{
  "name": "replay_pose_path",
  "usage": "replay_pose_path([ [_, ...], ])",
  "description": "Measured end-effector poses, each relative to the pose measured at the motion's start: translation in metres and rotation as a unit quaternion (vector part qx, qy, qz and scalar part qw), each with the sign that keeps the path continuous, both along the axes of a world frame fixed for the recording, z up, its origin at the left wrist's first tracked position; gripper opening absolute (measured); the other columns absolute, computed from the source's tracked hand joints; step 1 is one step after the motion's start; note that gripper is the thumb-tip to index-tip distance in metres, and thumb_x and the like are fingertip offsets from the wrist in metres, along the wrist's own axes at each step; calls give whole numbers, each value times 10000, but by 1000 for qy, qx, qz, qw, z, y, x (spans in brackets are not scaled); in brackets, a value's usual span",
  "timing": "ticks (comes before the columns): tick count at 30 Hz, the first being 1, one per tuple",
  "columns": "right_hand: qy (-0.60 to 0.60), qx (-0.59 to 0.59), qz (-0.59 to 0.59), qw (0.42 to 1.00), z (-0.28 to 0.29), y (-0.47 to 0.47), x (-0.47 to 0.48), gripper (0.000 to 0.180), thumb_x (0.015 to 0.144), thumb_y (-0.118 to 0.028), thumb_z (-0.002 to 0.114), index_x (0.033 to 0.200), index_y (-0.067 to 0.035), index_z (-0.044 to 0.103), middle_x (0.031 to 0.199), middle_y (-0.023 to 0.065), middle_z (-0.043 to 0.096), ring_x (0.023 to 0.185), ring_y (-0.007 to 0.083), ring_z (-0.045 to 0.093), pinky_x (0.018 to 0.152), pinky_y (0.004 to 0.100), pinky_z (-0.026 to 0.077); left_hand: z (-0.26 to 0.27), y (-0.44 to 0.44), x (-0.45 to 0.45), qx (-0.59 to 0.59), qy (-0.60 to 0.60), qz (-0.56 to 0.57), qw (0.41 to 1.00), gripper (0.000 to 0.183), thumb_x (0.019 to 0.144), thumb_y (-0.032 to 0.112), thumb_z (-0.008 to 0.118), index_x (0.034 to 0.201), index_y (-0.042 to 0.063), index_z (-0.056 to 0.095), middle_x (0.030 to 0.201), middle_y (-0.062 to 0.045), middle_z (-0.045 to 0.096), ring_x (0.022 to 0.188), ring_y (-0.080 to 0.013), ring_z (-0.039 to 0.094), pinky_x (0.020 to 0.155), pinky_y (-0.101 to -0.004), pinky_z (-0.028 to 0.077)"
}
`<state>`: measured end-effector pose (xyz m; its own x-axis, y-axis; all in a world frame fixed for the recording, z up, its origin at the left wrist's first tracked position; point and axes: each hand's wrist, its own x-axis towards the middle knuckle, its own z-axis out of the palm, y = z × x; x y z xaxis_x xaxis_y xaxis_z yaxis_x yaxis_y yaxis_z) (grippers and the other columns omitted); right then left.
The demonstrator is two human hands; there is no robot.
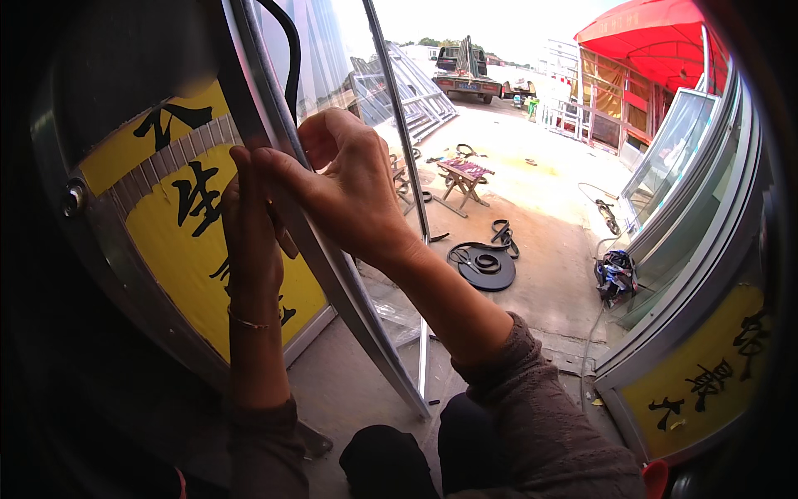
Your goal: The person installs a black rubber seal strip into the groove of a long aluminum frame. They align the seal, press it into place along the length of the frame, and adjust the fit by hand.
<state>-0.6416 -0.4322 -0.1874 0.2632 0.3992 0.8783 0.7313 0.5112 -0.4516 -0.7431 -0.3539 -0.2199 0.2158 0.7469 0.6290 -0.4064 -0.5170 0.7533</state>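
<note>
A grey metal frame with glass stands upright close before me, its long edge profile [349, 280] running down to the floor. Across that profile lies my right hand [349, 168], its thumb on the near face and its bent fingers on the glass side. My left hand [252, 218] is raised flat against the other side of the profile, fingers pointing up; its inner side is partly in shadow. A black rubber strip [292, 56] loops beside the frame's upper edge, just above my right fingers. Whether those fingers touch the strip is hidden.
A flat coil of black strip [483, 279] with scissors [466, 259] on it lies on the ground. Beyond stand a folding stool [462, 178], stacked window frames [411, 93] and a parked truck [466, 75]. Glass panels [670, 150] lean at right, near a dark bundle [616, 274].
</note>
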Motion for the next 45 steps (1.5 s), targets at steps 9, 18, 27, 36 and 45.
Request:
replay_pose_path([
  [9,76,106,-5,991,-13,18,-15,471,856,-380,832,925,42,635,811,92,655,758,143,621,717,295,511,-16,19,15,258,57,203,943,490,1083,465,481,1206,-1,566,995,-112,682,900,-183,720,702,-298,555],
  [18,104,153,79,980,-33,23,-14,384,928,-289,744,1044,47,599,967,170,605,879,259,633,774,373,517,-9,-4,-5,76,-65,-6,995,304,1039,314,641,980,17,674,881,-30,677,794,-75,640,706,-234,472],
  [27,109,179,79,975,-70,12,-18,267,999,-174,615,1122,60,572,1139,204,566,1031,316,607,895,387,507,17,-6,6,85,4,2,996,375,875,391,793,934,38,681,738,26,591,674,-59,560,598,-235,421],
  [36,111,183,68,974,-67,6,-19,238,1001,-146,601,1122,58,586,1150,193,581,1040,286,608,912,368,498,18,-14,14,107,-22,12,994,463,862,431,751,1014,1,673,817,-23,605,757,-131,619,668,-274,483],
  [45,117,156,120,973,-89,4,-4,242,1022,-124,575,1184,51,619,1182,160,616,1072,215,620,951,335,488,-51,22,14,-40,-163,-157,973,363,1015,349,656,1198,36,644,1016,-47,726,922,-80,714,783,-222,596],
])
